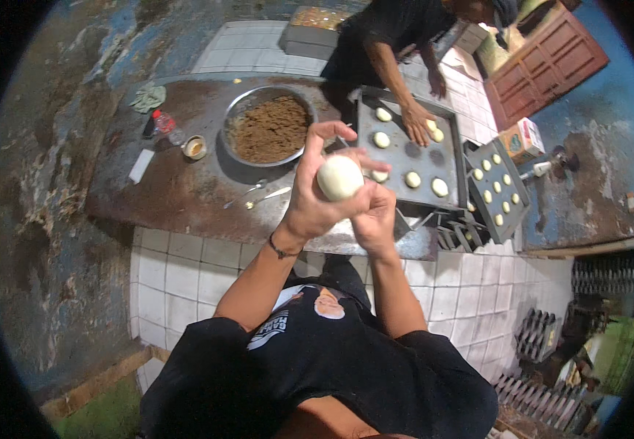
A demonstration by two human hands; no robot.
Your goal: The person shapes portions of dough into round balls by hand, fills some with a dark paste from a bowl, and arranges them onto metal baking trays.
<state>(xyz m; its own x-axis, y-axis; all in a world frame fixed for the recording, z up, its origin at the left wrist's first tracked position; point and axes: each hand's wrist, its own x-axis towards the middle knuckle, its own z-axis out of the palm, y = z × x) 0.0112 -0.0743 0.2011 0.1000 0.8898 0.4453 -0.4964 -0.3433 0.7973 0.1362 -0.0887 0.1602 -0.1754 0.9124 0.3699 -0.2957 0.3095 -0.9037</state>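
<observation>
A smooth, pale dough ball is held up in front of me, over the near side of the table. My left hand cups it from the left and below, with the index finger curved above it. From the right, my right hand presses against the same ball; some of its fingers are hidden behind the ball and the left hand. Just beyond my hands stands a large metal bowl of brown crumbly filling. To its right a dark baking tray carries several pale dough rounds.
Across the table, a co-worker's hand reaches onto the tray. A second tray of dough rounds sits further right. At left are a small cup, a plastic bottle and a cloth; spoons lie before the bowl.
</observation>
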